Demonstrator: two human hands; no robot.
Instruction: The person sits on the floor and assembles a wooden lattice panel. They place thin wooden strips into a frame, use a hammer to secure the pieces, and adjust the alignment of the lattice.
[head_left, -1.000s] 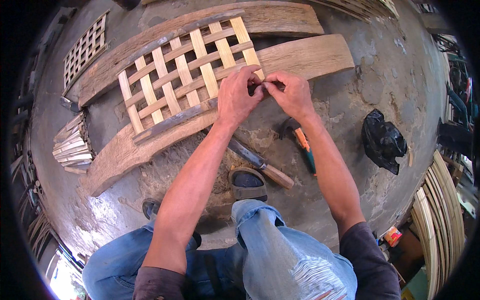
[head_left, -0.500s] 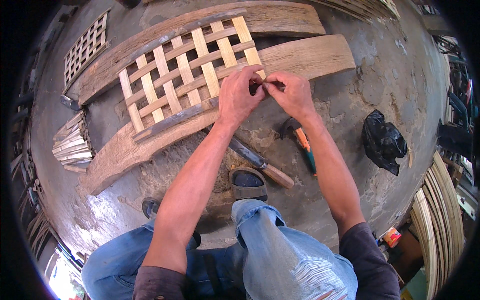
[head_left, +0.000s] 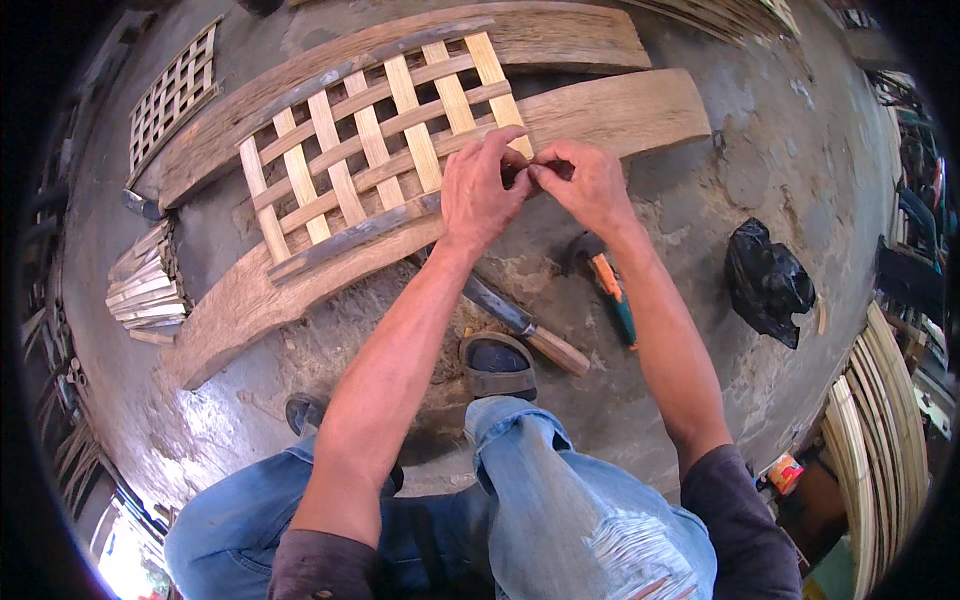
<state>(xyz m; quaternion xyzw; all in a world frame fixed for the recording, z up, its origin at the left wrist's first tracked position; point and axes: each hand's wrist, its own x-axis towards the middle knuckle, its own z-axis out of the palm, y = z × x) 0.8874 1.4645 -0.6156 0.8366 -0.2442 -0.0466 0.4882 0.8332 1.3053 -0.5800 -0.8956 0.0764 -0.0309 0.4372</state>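
Observation:
A lattice panel of woven pale wooden slats (head_left: 406,103), edged by dark strips, lies across two thick curved planks (head_left: 622,108). At the panel's near right corner my left hand (head_left: 480,188) is closed, with thumb and index finger pinched together. My right hand (head_left: 588,186) meets it there, its thumb and finger also pinched, tip to tip with the left. Whatever the fingertips hold is too small to make out. Below my hands, a machete (head_left: 553,347) with a wooden handle lies on the floor. A claw hammer (head_left: 612,290) with an orange and teal handle lies beside my right forearm.
A black plastic bag (head_left: 768,282) lies on the concrete floor to the right. Long bundled slats (head_left: 880,440) stand at the lower right. At the left are a pile of short slats (head_left: 148,284) and a smaller lattice panel (head_left: 172,95). My sandalled foot (head_left: 497,366) is near the machete.

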